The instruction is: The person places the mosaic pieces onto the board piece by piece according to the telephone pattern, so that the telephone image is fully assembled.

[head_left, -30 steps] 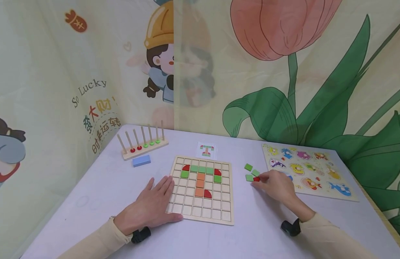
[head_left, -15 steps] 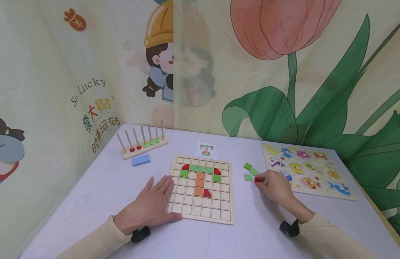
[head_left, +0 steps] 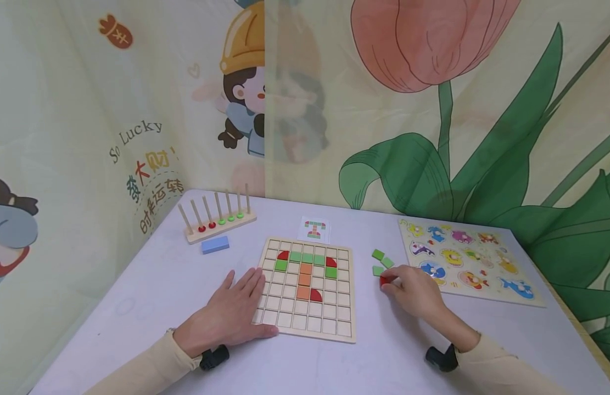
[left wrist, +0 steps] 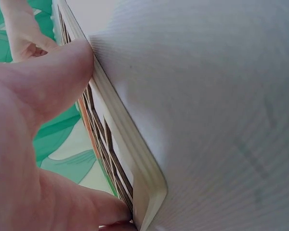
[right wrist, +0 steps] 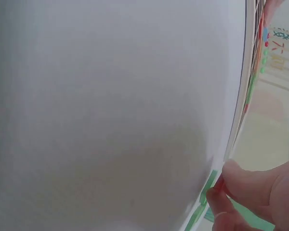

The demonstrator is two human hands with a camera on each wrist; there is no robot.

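A square wooden grid board [head_left: 317,323] lies in mid-table with green, orange and red tiles set in a T-like pattern. My left hand [head_left: 230,315] rests on its left side, fingers straight and spread, thumb along the near edge. In the left wrist view the thumb [left wrist: 62,79] presses at the board's rim [left wrist: 135,139]. To the board's right, my right hand [head_left: 415,291] pinches a small red tile [head_left: 384,281] between thumb and fingertips. The red tile's shape is mostly covered. Beside it lie several loose green square tiles [head_left: 378,254].
A picture card [head_left: 320,222] with a T-like pattern lies behind the board. Back left stand a peg rack [head_left: 224,223] with red and green rings and a blue block [head_left: 215,245]. An animal puzzle board [head_left: 482,293] lies at right. A printed curtain [head_left: 305,181] hangs behind the table.
The right hand has picked up the red tile from among the green ones and drawn it slightly left and toward me. The left hand and the grid board stay put.
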